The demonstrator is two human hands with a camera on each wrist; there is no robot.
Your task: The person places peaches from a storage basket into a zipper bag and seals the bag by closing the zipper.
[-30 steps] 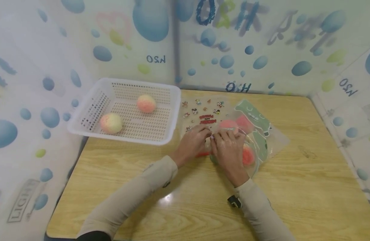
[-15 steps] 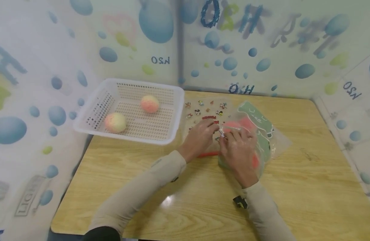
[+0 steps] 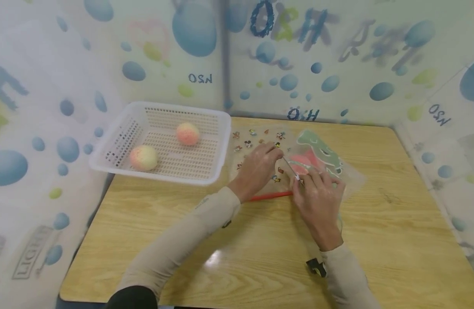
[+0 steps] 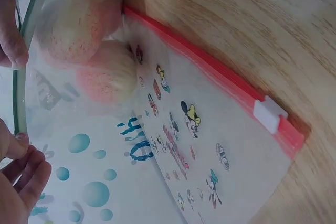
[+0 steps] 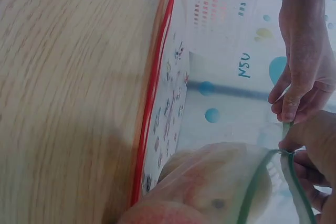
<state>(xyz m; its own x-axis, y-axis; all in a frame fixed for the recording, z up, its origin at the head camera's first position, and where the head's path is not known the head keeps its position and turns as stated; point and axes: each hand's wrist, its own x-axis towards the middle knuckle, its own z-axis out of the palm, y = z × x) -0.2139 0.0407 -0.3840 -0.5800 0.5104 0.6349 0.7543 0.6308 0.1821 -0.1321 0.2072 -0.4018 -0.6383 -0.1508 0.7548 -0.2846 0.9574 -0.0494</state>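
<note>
Pale walls (image 3: 329, 101), printed with blue and green bubbles, surround the wood-grain counter (image 3: 399, 253) from nine through three o'clock; a dark seam (image 3: 225, 56) stands at twelve, a glare spot (image 3: 213, 258) near six.

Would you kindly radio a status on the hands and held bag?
Left hand and right hand pinching green-edged bag. Peaches visible inside. Red-zipped bag close by, no evident obstruction.

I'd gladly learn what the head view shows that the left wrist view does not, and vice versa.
Only the head view shows the basket holding two peaches. Only the left wrist view shows the white slider on the red-edged bag. Both show that bag, plus the left hand and right hand pinching the green-edged bag of peaches.
</note>
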